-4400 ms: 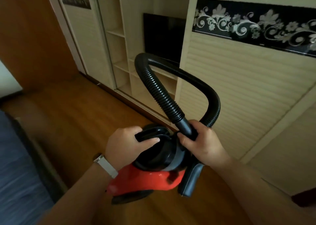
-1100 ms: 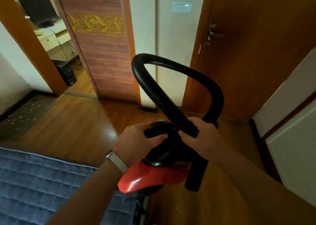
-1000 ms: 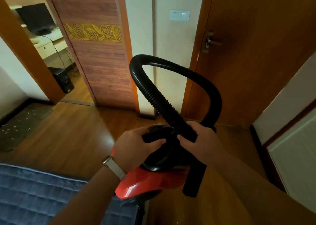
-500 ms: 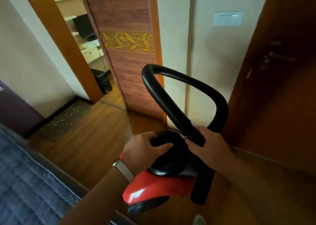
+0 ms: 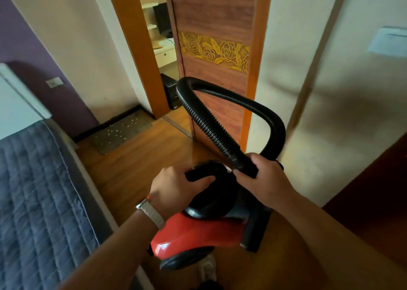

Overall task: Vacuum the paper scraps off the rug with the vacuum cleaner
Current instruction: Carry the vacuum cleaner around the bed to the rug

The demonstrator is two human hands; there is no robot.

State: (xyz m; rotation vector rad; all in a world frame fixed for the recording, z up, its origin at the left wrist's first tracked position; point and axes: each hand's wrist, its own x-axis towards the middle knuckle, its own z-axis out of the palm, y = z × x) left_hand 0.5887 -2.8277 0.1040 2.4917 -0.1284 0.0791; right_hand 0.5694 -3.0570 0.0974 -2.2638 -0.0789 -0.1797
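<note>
**Vacuum carried; rug not reached**

We carry the red vacuum cleaner (image 5: 198,234) above the wooden floor (image 5: 136,164). The left grip (image 5: 174,190) clasps its black handle (image 5: 198,173), and the right grip (image 5: 262,179) clenches the hose (image 5: 204,122) end. Paper scraps (image 5: 126,125) lie on the rug (image 5: 103,143) by the far wall, untouched. The bed (image 5: 33,190) narrows our path on the left.

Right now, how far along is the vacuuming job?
Done: the vacuum cleaner is picked up. In hand: the left hand grips its handle, the right hand grips the hose. Left: paper scraps lie on the rug ahead, not yet reached.
</note>
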